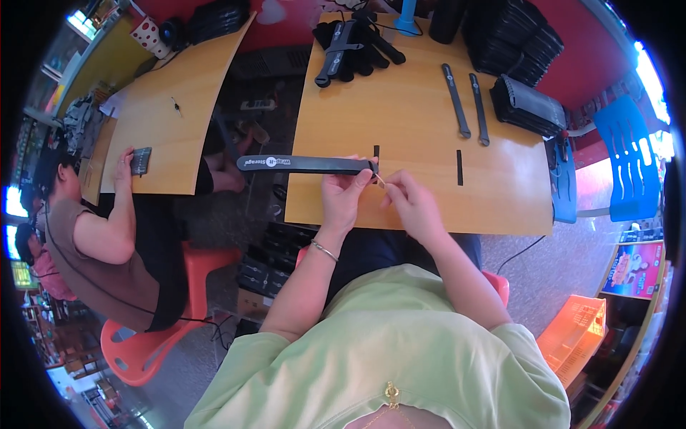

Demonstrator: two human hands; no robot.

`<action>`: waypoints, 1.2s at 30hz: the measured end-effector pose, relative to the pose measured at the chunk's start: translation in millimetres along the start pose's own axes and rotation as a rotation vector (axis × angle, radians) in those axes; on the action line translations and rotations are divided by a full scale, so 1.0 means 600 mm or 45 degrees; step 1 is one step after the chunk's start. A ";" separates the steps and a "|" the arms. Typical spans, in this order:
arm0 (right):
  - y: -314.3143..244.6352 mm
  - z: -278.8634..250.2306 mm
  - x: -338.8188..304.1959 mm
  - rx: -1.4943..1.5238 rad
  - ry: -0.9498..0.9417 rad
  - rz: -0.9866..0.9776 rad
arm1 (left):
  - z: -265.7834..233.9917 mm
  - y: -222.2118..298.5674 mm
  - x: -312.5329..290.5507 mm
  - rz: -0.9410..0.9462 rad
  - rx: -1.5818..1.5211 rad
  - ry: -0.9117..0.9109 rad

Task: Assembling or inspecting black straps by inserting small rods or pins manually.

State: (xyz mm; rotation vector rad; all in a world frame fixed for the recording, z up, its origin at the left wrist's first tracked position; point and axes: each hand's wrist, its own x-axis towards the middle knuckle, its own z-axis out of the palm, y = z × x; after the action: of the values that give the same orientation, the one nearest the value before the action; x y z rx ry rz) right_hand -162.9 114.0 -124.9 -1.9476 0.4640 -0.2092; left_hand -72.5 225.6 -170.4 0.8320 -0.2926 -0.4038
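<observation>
Hands meet at the near edge of the bench [421, 150]: left hand [344, 196] clenched around a black strap [304, 164], right hand [411, 204] pinching a small metal piece [381, 181] at the strap's end.

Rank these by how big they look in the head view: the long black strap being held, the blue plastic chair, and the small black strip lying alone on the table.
1. Blue plastic chair
2. Long black strap; narrower, though similar in length, and distance from the camera makes this unsure
3. Small black strip, clearly smallest

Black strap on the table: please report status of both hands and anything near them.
Left hand grips one end of the long black strap. Right hand pinches a small metal piece at that end. Short black strip lies apart, right.
</observation>
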 end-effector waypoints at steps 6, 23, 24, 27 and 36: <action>0.010 0.012 -0.001 0.426 -0.081 0.099 | -0.001 0.006 -0.001 -0.021 0.017 -0.020; 0.003 0.016 0.002 0.597 -0.015 0.256 | 0.005 0.000 -0.006 -0.022 0.205 -0.097; 0.003 0.014 0.002 0.321 0.089 0.045 | 0.005 0.000 -0.007 -0.084 0.266 -0.133; 0.003 0.011 0.005 0.035 0.170 -0.162 | -0.001 -0.002 -0.001 -0.104 0.261 -0.133; -0.016 0.017 -0.002 0.082 0.119 -0.114 | 0.025 0.016 0.000 -0.005 0.350 0.069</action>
State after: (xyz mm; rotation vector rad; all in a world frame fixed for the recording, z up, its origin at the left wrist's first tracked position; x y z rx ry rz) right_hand -157.8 126.6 -120.2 -1.9026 0.4258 -0.3696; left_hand -76.2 221.4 -153.6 1.1112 -0.2998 -0.3485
